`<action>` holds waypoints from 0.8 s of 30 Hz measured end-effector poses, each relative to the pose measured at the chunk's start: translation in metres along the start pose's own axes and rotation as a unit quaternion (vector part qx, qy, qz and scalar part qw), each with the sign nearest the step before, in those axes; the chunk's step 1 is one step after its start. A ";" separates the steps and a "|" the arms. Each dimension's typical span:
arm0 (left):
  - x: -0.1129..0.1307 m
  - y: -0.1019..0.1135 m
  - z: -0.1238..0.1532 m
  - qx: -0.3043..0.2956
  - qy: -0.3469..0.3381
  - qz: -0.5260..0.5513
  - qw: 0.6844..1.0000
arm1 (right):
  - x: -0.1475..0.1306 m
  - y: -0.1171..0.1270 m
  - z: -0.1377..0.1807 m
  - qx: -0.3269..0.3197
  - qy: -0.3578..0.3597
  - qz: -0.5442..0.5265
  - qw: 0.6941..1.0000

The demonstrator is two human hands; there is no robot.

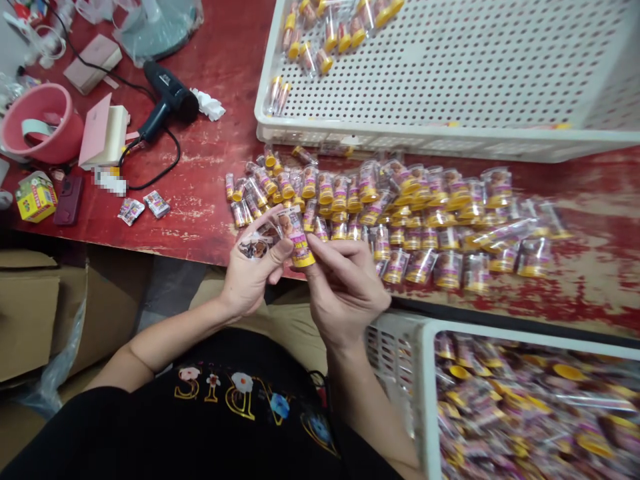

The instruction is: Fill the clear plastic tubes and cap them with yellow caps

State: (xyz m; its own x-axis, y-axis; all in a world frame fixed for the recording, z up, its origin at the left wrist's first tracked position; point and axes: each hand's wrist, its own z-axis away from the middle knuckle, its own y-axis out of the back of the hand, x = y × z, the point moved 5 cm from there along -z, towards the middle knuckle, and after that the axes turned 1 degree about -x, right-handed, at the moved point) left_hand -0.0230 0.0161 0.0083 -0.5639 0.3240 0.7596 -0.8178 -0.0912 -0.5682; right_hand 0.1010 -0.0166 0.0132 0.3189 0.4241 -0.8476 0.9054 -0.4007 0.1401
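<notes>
Between my two hands is a small clear tube with a purple-and-white printed label and a yellow end cap (298, 237). My left hand (250, 270) pinches its left side with the thumb, and clear printed wrappers (261, 241) lie against the fingers of that hand. From the other side, the fingers and thumb of my right hand (345, 287) are closed on the tube near its yellow end. Just beyond my hands, rows of similar yellow-capped tubes (340, 193) stand and lie on the red table (210, 180).
A white perforated tray (430, 80) with several tubes sits at the back right. Beside my right arm, a white crate (427, 373) is full of tubes. On the left are a hair dryer (170, 100), a pink bucket (65, 133) and two small packets (157, 204). Cardboard boxes (25, 313) stand below.
</notes>
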 end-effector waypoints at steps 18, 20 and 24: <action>-0.008 0.029 -0.023 0.049 0.025 0.005 0.998 | 0.029 -0.031 -0.008 0.000 -0.055 -0.012 0.998; -0.009 0.038 -0.036 0.058 0.024 0.005 0.998 | 0.041 -0.043 -0.015 -0.015 -0.064 -0.004 0.998; -0.007 0.052 -0.065 0.077 0.009 0.026 0.997 | 0.063 -0.072 -0.036 -0.053 -0.053 0.035 0.997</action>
State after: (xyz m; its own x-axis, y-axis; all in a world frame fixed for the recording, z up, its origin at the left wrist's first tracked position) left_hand -0.0539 0.0706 -0.0468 -0.6054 0.3311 0.7238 -0.7959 -0.2512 -0.5508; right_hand 0.0660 0.0688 -0.0317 0.3556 0.3070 -0.8828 0.9086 -0.3350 0.2496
